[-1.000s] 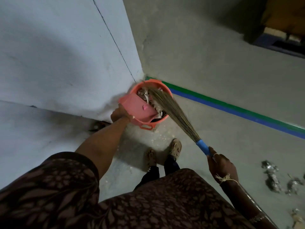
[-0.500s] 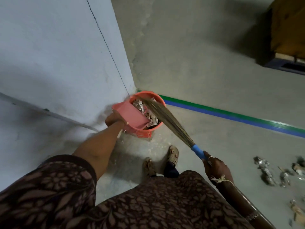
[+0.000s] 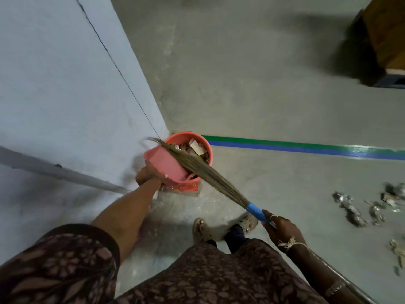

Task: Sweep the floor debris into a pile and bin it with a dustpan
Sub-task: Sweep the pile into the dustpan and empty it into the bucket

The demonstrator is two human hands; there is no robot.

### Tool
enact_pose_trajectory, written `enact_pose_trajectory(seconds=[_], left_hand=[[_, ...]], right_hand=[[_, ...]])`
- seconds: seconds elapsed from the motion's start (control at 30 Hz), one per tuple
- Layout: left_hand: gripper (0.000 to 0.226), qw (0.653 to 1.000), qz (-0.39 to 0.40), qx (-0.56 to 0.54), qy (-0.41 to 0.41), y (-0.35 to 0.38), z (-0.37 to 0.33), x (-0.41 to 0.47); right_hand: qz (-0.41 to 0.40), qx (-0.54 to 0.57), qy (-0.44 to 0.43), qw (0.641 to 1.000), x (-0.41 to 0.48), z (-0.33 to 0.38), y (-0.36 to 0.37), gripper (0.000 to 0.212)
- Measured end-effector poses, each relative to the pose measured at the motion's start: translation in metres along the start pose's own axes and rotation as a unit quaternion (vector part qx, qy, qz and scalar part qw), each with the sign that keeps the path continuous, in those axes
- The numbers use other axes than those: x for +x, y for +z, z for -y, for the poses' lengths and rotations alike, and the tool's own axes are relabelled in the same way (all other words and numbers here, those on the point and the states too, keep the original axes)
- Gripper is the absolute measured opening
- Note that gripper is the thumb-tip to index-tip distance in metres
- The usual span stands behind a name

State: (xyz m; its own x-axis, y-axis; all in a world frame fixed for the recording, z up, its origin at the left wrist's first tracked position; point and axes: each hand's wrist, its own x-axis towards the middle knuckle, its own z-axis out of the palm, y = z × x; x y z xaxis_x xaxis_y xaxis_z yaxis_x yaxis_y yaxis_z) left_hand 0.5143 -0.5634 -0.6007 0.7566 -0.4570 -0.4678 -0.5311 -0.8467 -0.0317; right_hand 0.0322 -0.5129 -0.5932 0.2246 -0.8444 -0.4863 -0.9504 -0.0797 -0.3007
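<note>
**Dustpan (image 3: 168,163) tipped at the bin, broom laid across it**

The left hand (image 3: 149,175) is clenched round the dustpan's near end, fingers curled under it; the handle itself is hidden inside the grip. From that hand the pink pan slopes up and away, its far lip over the rim of the orange bin (image 3: 205,148), which stands just beyond the knuckles, close to the wall (image 3: 65,95) on the hand's outer side. Debris (image 3: 195,147), paper scraps by the look of it, lies inside the bin.

The pan looks like thin, stiff plastic: light, smooth and probably easy to twist if held by an edge, so the near end where the hand has it seems the right place.

The right hand (image 3: 282,229) grasps the broom (image 3: 210,174) by its blue-wrapped handle. The bristles run forward and inward from it, lying across the pan's face. They look springy and very light, likely to splay under pressure.

Out past the right hand's outer side, more crumpled scraps (image 3: 350,208) lie on the floor, well apart from the bin.
</note>
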Motion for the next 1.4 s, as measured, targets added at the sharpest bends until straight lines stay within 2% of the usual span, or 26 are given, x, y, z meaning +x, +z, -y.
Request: enact_pose_trajectory(seconds=[0.07, 0.17, 0.3, 0.43, 0.57, 0.67, 0.73, 0.8, 0.9, 1.0, 1.13, 1.27, 1.4], left_hand=[[0.074, 1.0, -0.004, -0.022, -0.008, 0.007, 0.004, -0.012], [0.097, 0.995, -0.03, -0.064, 0.063, 0.022, 0.008, -0.033], [0.106, 0.989, -0.02, -0.09, 0.113, 0.045, -0.003, -0.048], [0.105, 0.98, 0.025, -0.09, 0.176, 0.052, -0.05, -0.091], [0.095, 0.964, 0.081, -0.078, 0.242, 0.06, -0.112, -0.153], [0.102, 0.958, 0.05, -0.045, 0.278, 0.073, -0.162, -0.196], [0.107, 0.95, 0.083, -0.078, 0.291, 0.09, -0.204, -0.222], [0.107, 0.941, 0.115, -0.034, 0.316, 0.101, -0.252, -0.259], [0.116, 0.921, 0.107, 0.074, 0.368, 0.125, -0.313, -0.302], [0.113, 0.894, 0.101, 0.138, 0.414, 0.146, -0.36, -0.341], [0.109, 0.864, 0.091, 0.184, 0.46, 0.166, -0.423, -0.384], [0.112, 0.854, 0.091, 0.203, 0.471, 0.191, -0.478, -0.4], [0.113, 0.848, 0.099, 0.207, 0.478, 0.221, -0.533, -0.408]], right_hand=[[-0.021, 0.061, 0.044, 0.997, -0.004, -0.014, 0.001, 0.049], [-0.025, 0.169, 0.079, 0.982, -0.01, -0.037, 0.003, 0.048], [-0.008, 0.262, 0.107, 0.959, -0.023, -0.076, 0.009, 0.05], [0.009, 0.336, 0.148, 0.93, -0.045, -0.122, 0.02, 0.054], [0.008, 0.406, 0.194, 0.893, -0.069, -0.159, 0.01, 0.05], [0.009, 0.412, 0.224, 0.883, -0.083, -0.2, 0.007, 0.05], [0.001, 0.421, 0.249, 0.872, -0.093, -0.229, 0.006, 0.051], [-0.021, 0.421, 0.27, 0.866, -0.101, -0.257, 0.002, 0.052], [-0.035, 0.421, 0.316, 0.849, -0.116, -0.306, -0.003, 0.055], [-0.05, 0.412, 0.366, 0.833, -0.133, -0.351, 0.0, 0.061], [-0.073, 0.426, 0.411, 0.802, -0.14, -0.399, -0.004, 0.062], [-0.064, 0.445, 0.458, 0.767, -0.136, -0.435, -0.01, 0.053], [-0.031, 0.39, 0.481, 0.785, -0.113, -0.47, -0.03, 0.059]])
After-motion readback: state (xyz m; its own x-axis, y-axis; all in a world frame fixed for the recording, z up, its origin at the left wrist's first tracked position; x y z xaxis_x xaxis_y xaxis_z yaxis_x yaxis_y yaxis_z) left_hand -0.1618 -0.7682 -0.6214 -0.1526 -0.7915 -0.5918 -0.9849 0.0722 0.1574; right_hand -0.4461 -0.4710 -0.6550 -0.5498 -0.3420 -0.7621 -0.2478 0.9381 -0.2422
